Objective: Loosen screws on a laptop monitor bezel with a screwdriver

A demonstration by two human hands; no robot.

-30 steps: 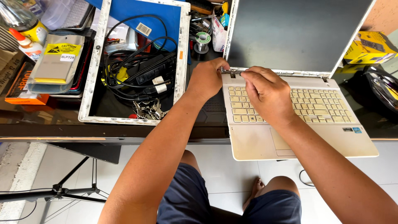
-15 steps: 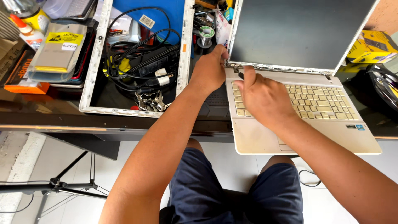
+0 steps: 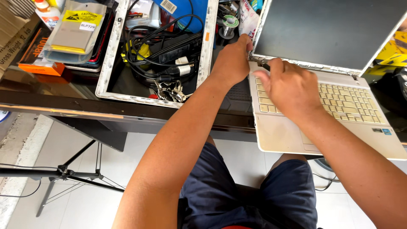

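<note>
Cable tray (image 3: 111,72) left of laptop (image 3: 339,106)

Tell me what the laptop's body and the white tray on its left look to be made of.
Laptop: cream plastic shell, matte, judging by its dull yellowed palm rest; screen glossy dark. White tray: probably painted metal or hard plastic, as its rim is chipped and scuffed. Left hand and right hand meet at the hinge.

A white laptop (image 3: 330,106) sits open on the dark desk edge, its dark screen tilted back, keyboard cream-coloured.
</note>
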